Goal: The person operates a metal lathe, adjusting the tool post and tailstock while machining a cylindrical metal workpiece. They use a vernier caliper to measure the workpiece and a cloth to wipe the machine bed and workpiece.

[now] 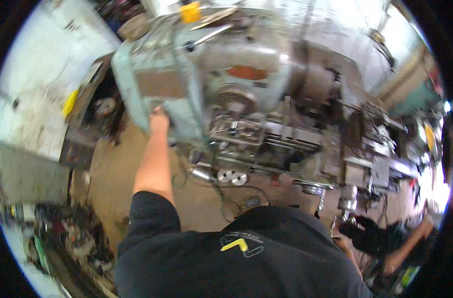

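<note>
A large grey-green metal lathe (246, 74) fills the upper middle of the blurred view. My left arm stretches up to its left end, where my left hand (159, 118) is curled on the lower edge of the pale end cover (137, 79), with the fingertips hidden behind it. At the lower right, my right hand (366, 233) looks dark, as if in a black glove or wrapped in cloth. It sits just below the chrome handles (343, 208) of the carriage (360, 169). I cannot tell whether it grips anything.
Two round metal discs (232, 177) and cables lie on the brown floor below the lathe bed. A dark heap of tools and scrap (62, 233) sits at the lower left. A yellow object (190, 12) rests on top of the machine. A white wall (33, 99) stands to the left.
</note>
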Available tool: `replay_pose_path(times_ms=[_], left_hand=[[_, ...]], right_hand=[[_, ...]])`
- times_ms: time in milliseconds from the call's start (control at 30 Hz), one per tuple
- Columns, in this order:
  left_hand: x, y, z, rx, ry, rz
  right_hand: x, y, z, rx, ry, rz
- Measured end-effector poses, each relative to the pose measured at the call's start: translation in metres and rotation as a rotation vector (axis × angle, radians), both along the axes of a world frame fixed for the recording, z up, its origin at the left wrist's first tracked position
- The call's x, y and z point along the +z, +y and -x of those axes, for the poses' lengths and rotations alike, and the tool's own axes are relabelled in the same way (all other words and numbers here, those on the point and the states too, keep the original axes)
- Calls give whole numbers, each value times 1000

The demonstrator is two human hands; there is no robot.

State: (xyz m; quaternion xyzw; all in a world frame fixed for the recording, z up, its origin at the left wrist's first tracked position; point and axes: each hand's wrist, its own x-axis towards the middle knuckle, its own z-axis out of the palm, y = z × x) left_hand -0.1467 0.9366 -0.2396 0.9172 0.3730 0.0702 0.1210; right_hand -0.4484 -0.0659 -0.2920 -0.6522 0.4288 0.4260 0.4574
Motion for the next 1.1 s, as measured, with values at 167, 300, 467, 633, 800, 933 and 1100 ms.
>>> replay_pose_path(times_ms=[167,300,467,633,800,933,1100], left_hand=[[-15,13,-24,-250,780,-610],[-14,26,-31,108,256,-190],[13,18,-38,593,-238,612],[0,-5,-13,432,-307,242],[-21,8,2,-322,653,-686],[-19,14,5,-464,941,-844],[-16,-6,10,-424,794,-922]], right_hand=[[-14,-3,65,36,11,138],[-27,-3,108,214,-73,186],[-42,5,149,0,-12,162],[-56,10,168,220,-87,172],[-57,15,178,-203,-29,169],[-49,18,182,-106,-66,246],[-26,20,174,-97,6,222]])
